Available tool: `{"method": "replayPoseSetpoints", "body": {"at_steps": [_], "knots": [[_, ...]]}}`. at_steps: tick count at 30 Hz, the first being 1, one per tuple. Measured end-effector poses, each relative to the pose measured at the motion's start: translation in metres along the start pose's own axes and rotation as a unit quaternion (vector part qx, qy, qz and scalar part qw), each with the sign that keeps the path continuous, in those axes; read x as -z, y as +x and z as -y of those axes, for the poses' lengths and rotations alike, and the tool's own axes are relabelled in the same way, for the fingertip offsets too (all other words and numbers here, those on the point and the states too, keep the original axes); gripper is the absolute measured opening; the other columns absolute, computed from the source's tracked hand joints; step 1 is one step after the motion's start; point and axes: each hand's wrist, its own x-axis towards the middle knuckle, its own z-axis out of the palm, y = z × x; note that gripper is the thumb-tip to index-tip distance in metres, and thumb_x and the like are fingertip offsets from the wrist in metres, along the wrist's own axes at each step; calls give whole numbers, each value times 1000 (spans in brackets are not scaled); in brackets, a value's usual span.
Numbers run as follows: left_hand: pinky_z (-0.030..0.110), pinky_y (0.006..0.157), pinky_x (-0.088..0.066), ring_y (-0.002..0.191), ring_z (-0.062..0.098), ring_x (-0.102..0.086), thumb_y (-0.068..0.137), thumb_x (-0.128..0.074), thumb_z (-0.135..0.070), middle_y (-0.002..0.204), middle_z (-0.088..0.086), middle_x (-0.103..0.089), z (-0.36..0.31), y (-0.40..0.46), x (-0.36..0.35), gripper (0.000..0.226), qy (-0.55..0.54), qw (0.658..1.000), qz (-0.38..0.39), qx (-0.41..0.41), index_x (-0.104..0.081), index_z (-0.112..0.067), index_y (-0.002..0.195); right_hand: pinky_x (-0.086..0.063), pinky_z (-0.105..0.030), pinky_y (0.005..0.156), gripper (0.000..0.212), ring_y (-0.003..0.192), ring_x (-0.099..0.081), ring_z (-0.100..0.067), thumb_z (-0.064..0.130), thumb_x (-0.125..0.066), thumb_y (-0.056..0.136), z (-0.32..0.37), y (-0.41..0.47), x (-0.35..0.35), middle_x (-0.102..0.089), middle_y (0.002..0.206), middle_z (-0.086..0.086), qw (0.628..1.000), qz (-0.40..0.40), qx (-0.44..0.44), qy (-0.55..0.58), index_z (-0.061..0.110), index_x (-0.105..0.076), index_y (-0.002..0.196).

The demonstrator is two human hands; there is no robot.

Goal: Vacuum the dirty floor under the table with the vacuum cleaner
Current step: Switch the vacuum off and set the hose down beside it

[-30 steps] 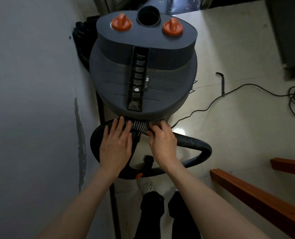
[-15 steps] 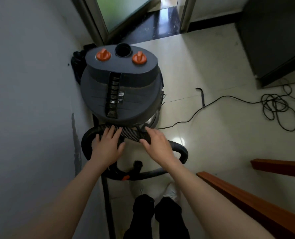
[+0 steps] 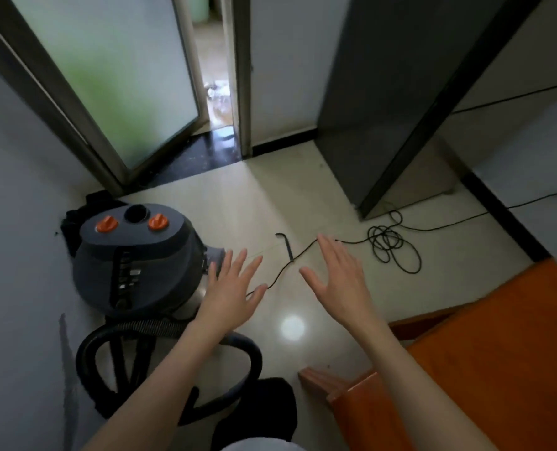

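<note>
A: What're the hands doing rn?

B: Both up in the air w/ nothing in them. Left hand [image 3: 231, 289] is stretched fwd, back of the hand up, fingers straight and spread apart, just right of the vacuum cleaner [image 3: 133, 258]; it overlaps the drum's edge from here, can't tell if it touches. Right hand [image 3: 339, 281] is out over the floor [image 3: 270, 203], fingers straight and close together, thumb splayed to the left. Forearms bare, both reaching ahead.

A: And the vac itself?

B: Sits on the floor by the left wall [image 3: 16, 255], in the corner near the glass door [image 3: 107, 73]. Dark grey domed top, two orange knobs [image 3: 107, 224] either side of a round black port, vertical slot down the front. Its black ribbed hose [image 3: 159, 330] loops on the floor in front of it, under the left forearm.

A: Cord?

B: Black power cord [image 3: 391, 245] trails across the tiles to the right, partly bunched in a coil near a tall dark cabinet [image 3: 384, 92]. Orange-brown wooden table [image 3: 485, 353] sits at the lower right.
</note>
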Motion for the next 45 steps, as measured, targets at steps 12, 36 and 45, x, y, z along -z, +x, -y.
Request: {"method": "replayPoseSetpoints", "body": {"at_steps": [12,36,45], "knots": [[37,115,5,145,19,7,75,1,-68,158,-3,-3,-146,109,53,83,45,974,-18,-221,-10,-32,149,-7,-45,119,72,147,-10,-15,53,-41,95,-97,12,115,-12,160,0,979,-155,-124,51,27,-7,153],[40,111,5,140,16,6,82,-10,-60,156,3,-16,-412,434,31,77,103,879,48,-462,-25,-23,147,2,-40,118,73,147,-7,-18,53,-38,95,-338,164,260,-9,160,-3,895,-258,-362,34,26,-3,152],[36,113,9,138,11,16,80,-4,-59,158,1,-2,-586,516,31,79,92,878,30,-469,-14,-24,150,-2,-43,118,70,146,-14,-20,49,-40,96,-482,203,360,-18,159,-5,897,-252,-362,4,22,-9,153]]}}
